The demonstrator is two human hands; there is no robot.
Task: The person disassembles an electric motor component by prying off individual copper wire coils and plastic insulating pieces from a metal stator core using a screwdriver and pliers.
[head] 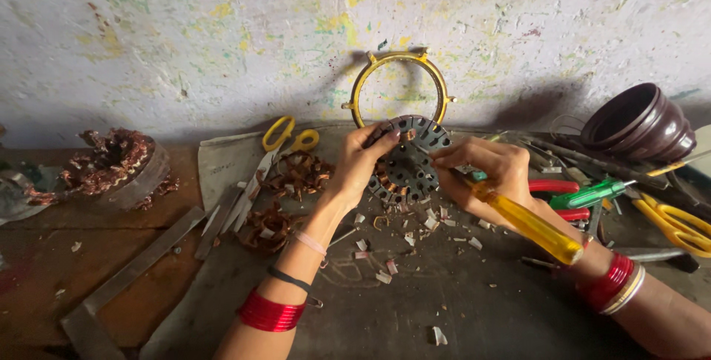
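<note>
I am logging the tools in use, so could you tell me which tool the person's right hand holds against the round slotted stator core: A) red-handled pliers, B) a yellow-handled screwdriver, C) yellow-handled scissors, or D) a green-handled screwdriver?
B: the right hand grips a yellow-handled screwdriver, tip toward the stator core.

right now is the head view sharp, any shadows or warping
Head view: sharp around the dark slotted round motor core held by the left hand and right hand; the yellow metal ring casts a soft shadow on the wall; wide-angle bending shows at the edges.

Single head-worn view, steeply down and forward, close over the workbench (459, 308), toward the wall (222, 34).
</note>
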